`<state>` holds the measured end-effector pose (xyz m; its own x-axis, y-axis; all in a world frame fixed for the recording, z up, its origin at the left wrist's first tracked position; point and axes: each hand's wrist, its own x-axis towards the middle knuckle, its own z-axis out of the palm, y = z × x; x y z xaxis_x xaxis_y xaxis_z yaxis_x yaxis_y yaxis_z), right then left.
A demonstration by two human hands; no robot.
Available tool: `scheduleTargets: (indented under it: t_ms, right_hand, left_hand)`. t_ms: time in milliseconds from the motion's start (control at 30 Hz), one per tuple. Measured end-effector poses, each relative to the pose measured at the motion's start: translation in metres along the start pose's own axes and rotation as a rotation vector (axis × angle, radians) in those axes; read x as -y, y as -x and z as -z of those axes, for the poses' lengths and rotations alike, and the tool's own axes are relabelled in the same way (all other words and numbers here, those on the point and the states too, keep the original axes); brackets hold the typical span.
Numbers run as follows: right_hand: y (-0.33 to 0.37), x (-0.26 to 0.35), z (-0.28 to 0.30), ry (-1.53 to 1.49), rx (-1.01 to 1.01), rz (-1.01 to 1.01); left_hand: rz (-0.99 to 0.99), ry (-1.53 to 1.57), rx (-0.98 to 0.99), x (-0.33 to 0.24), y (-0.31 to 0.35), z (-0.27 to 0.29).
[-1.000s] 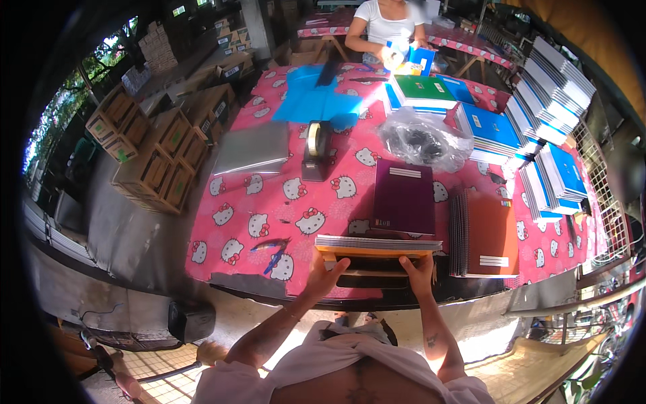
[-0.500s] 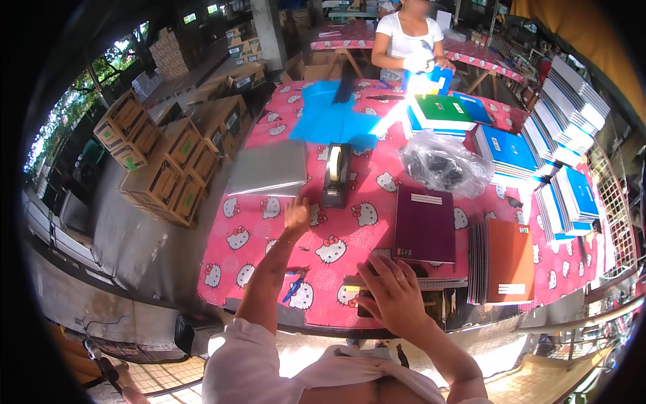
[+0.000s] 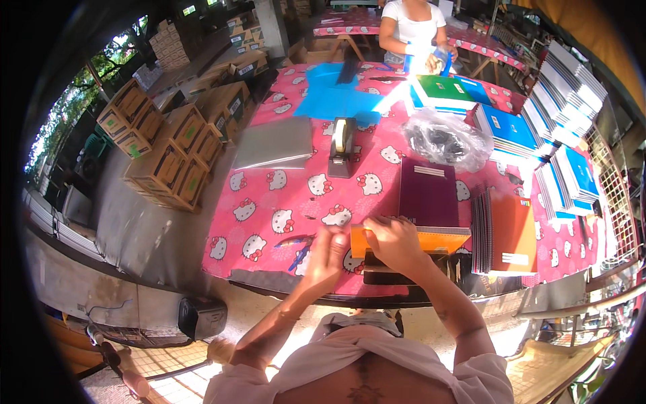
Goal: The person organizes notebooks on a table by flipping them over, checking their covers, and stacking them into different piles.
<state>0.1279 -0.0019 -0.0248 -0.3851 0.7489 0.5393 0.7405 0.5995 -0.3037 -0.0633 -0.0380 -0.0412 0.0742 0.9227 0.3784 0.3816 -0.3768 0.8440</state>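
My right hand grips an orange notebook near its left end, its fingers over the top edge. The notebook is tilted up on its long edge at the front of the table, just before a purple notebook that lies flat. Beside the left end of the orange one is my left hand, fingers extended and thumb raised, with nothing visible in it. Whether it touches the notebook I cannot tell. A dark object sits under the orange notebook, partly hidden. To the right lies a stack of orange notebooks.
A tape dispenser stands mid-table, beside clear plastic sheets and blue sheets. Crumpled clear plastic lies behind the purple notebook. Pens are left of my hand. Stacked blue notebooks line the right. Across, a person handles something blue.
My left hand has come back from near the plastic sheets to the front edge. My right hand has taken hold of the orange notebook and tilted it up.
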Motion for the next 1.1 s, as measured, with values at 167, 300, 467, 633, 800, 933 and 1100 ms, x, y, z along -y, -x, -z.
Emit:
scheduleTargets:
  t_ms: [167,300,467,633,800,933,1100]
  right_hand:
    - [0.007,-0.002,0.009,0.012,0.172,-0.107]
    - [0.006,-0.006,0.007,-0.050,0.115,-0.077]
    - [-0.003,0.003,0.015,-0.082,0.168,-0.133]
    - [-0.003,0.004,0.018,-0.081,0.182,-0.160]
    - [-0.006,0.007,0.024,-0.093,0.241,-0.170]
    - [-0.004,0.006,0.023,-0.097,0.297,-0.183]
    - [0.000,0.003,0.020,-0.053,0.302,-0.133]
  left_hand:
    - [0.097,0.236,-0.142,-0.007,-0.014,0.014]
    - [-0.070,-0.273,0.083,-0.002,-0.016,0.025]
    - [-0.361,-0.376,0.021,0.012,-0.015,0.015]
    - [-0.226,-0.303,0.016,0.003,-0.011,0.011]
    - [-0.151,-0.222,0.018,0.002,-0.012,0.009]
    - [-0.112,-0.243,-0.009,0.004,-0.012,0.009]
    - [-0.108,-0.149,-0.043,0.017,-0.018,0.001]
